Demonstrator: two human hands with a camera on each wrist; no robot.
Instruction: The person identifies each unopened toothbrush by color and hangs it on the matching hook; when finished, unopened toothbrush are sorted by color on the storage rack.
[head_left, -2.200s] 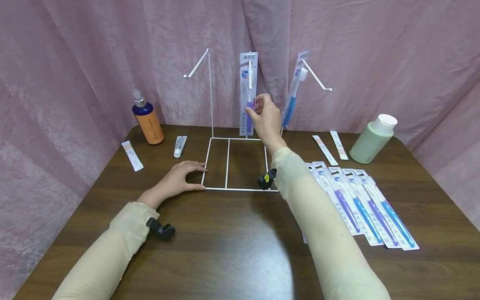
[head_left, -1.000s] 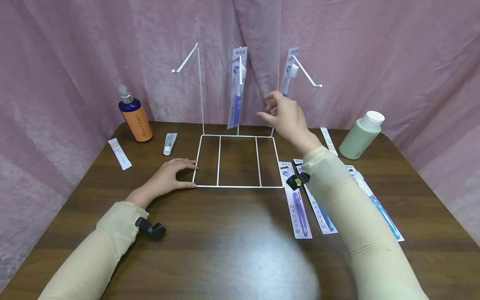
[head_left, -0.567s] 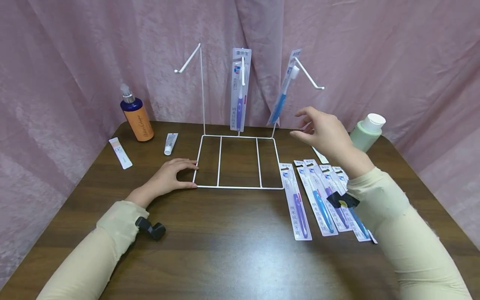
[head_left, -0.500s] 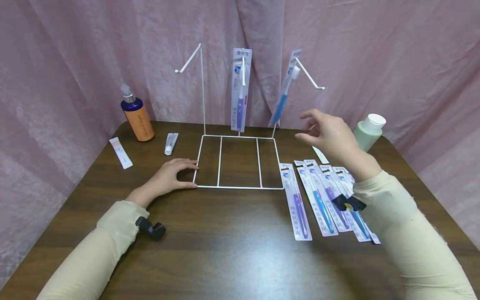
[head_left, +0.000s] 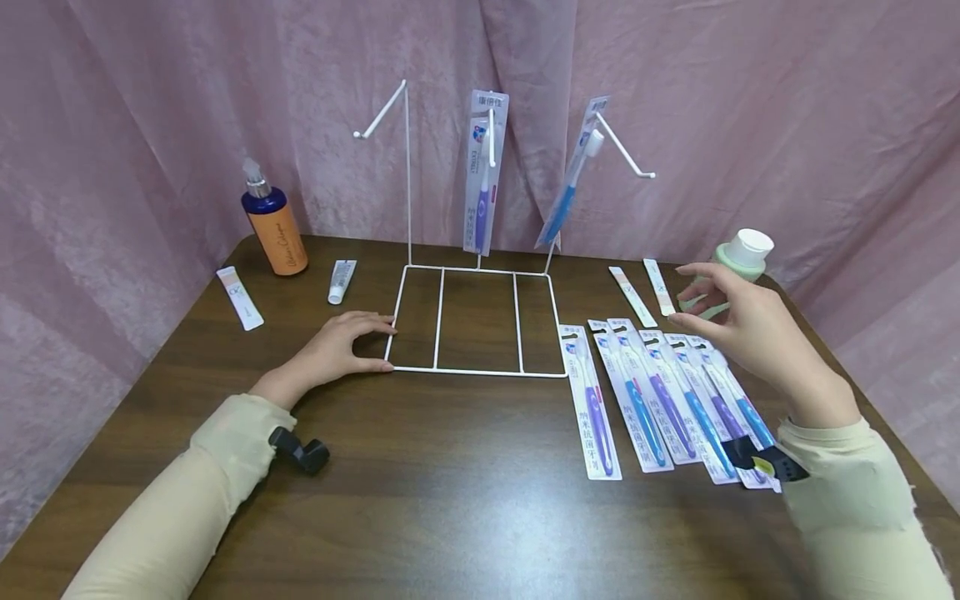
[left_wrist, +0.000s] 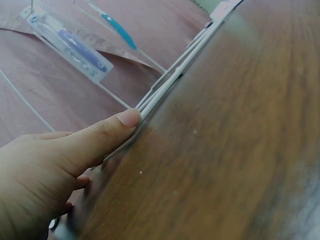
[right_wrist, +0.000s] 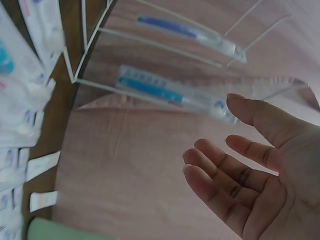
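Note:
At the left side of the white wire display rack (head_left: 480,372), my left hand (head_left: 341,350) rests with thumb and fingers spread, touching the base wires near the front corner. The left wrist view shows the thumb (left_wrist: 112,131) laid against the wire. My right hand (head_left: 757,333) hovers with loosely bent fingers over the top ends of several packaged toothbrushes (head_left: 630,400), holding nothing. A purple packaged toothbrush (head_left: 482,204) hangs on the middle hook. On the right hook hangs a blue packaged toothbrush (head_left: 562,204). The left hook (head_left: 381,110) carries nothing.
An orange pump bottle (head_left: 277,237), a small tube (head_left: 342,282) and a paper sachet (head_left: 240,298) lie or stand at left. Two more sachets (head_left: 632,296) lie behind the toothbrushes. A green bottle (head_left: 744,254) is partly hidden by the right hand. A pink curtain backs the table.
My right hand has left the hanging purple toothbrush and moved right and down to the toothbrushes on the table. My left hand stays at the rack's base.

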